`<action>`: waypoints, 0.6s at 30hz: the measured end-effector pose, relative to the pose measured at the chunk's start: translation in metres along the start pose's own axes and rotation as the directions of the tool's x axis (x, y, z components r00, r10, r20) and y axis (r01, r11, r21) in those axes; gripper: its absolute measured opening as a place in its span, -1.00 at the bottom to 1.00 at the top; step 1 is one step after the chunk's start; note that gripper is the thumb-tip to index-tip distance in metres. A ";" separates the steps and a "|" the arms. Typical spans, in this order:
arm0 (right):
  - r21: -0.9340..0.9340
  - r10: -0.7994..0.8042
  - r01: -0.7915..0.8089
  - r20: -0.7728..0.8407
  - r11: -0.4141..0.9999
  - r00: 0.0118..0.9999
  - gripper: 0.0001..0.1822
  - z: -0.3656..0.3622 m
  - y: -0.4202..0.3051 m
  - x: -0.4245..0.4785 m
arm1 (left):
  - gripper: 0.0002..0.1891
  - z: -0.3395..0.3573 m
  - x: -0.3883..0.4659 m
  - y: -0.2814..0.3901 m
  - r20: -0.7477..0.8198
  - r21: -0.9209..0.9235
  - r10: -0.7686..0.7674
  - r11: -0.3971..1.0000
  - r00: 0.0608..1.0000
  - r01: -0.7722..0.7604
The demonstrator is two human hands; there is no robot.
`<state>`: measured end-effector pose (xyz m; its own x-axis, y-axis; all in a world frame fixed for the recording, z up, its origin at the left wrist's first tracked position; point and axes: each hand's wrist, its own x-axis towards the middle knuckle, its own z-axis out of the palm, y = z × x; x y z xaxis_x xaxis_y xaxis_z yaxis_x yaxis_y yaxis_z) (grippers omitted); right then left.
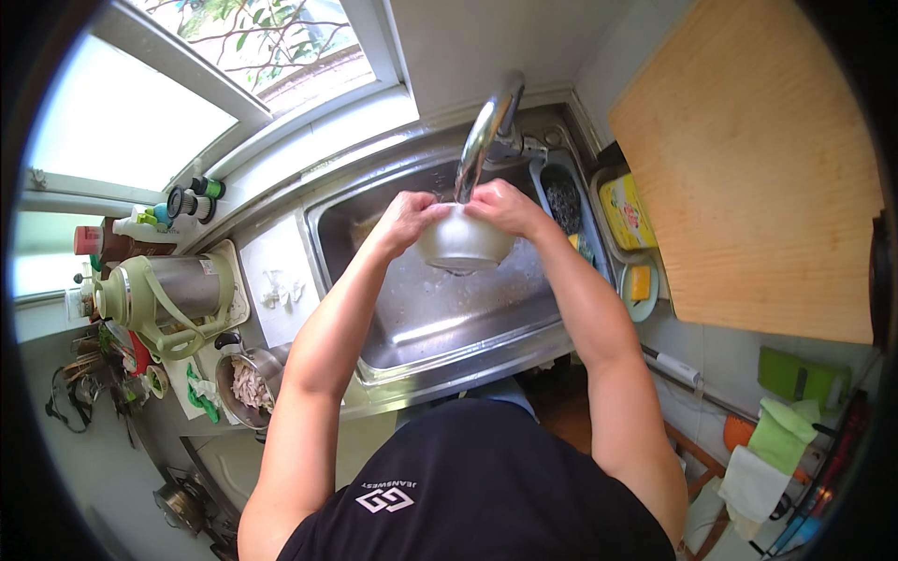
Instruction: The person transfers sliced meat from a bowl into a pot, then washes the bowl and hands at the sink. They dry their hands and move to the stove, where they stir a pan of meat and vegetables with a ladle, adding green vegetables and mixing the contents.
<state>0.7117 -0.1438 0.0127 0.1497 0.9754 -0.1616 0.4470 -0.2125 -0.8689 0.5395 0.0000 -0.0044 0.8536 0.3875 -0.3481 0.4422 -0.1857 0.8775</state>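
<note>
Both hands hold a white bowl (464, 242) by its far rim, tipped so that its outer underside faces me. On the left of the rim is my left hand (412, 219), thumb on top. My right hand (506, 207) grips the rim's other side. Right above the bowl ends the spout of a chrome faucet (480, 140). Below lies a stainless steel sink (463, 308), its floor wet. The inside of the bowl is turned away, and most of my fingertips are hidden behind it.
Left of the sink stand a green-handled thermos jug (182, 294) and a steel pot (249, 386) with pale meat pieces. A blue caddy (593, 235) with a dark scouring pad sits at the right rim. Beyond it are a soap dish (638, 291) and a large wooden board (758, 182).
</note>
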 end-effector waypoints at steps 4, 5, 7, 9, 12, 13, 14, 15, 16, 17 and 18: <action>0.506 0.208 -0.219 0.080 0.834 0.975 -0.79 0.007 0.045 -0.013 | -0.78 0.004 0.016 -0.035 -0.179 -0.498 -0.110 0.867 0.978 0.006; 0.613 0.226 -0.200 0.037 0.765 0.973 -0.80 0.013 0.042 -0.013 | -0.78 0.010 0.019 -0.042 -0.244 -0.545 -0.111 0.837 0.964 -0.042; 0.761 0.295 -0.175 -0.022 0.624 0.955 -0.81 0.023 0.034 -0.017 | -0.70 0.028 0.022 -0.064 -0.400 -0.438 0.033 0.871 0.916 -0.222; 0.854 0.392 -0.150 -0.067 0.497 0.917 -0.80 0.023 0.030 -0.025 | -0.50 0.047 0.005 -0.050 -0.312 -0.524 0.025 0.830 0.950 -0.194; 0.951 0.390 0.004 -0.131 0.310 0.911 -0.78 0.033 0.034 -0.018 | -0.36 0.079 -0.004 -0.082 -0.364 -0.280 0.098 0.937 0.926 -0.209; 0.973 0.404 0.060 -0.149 0.223 0.902 -0.77 0.033 0.031 -0.017 | -0.32 0.084 -0.009 -0.076 -0.314 -0.174 0.165 0.958 0.935 -0.228; 0.978 0.419 0.106 -0.173 0.179 0.892 -0.75 0.037 0.041 -0.014 | -0.23 0.094 -0.016 -0.070 -0.323 -0.159 0.133 0.968 0.937 -0.192; 0.974 0.450 0.138 -0.206 0.178 0.869 -0.75 0.038 0.041 -0.012 | -0.07 0.093 -0.025 -0.059 -0.287 0.101 0.253 0.967 0.924 -0.233; 0.970 0.481 0.169 -0.235 0.176 0.845 -0.75 0.042 0.038 -0.009 | 0.03 0.091 -0.035 -0.038 -0.281 0.166 0.253 0.963 0.926 -0.213; 0.965 0.510 0.196 -0.259 0.175 0.820 -0.74 0.047 0.033 -0.004 | 0.15 0.091 -0.042 -0.022 -0.279 0.230 0.250 0.955 0.927 -0.188; 0.951 0.451 0.247 -0.307 0.187 0.838 -0.73 0.053 0.015 0.000 | 0.19 0.092 -0.042 -0.022 -0.345 0.244 0.201 0.962 0.917 -0.120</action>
<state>0.6715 -0.1442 -0.0247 0.5977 0.7039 -0.3838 -0.7178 0.2566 -0.6473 0.5191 -0.0956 -0.0396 0.7769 0.6290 -0.0288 0.3904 -0.4453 0.8058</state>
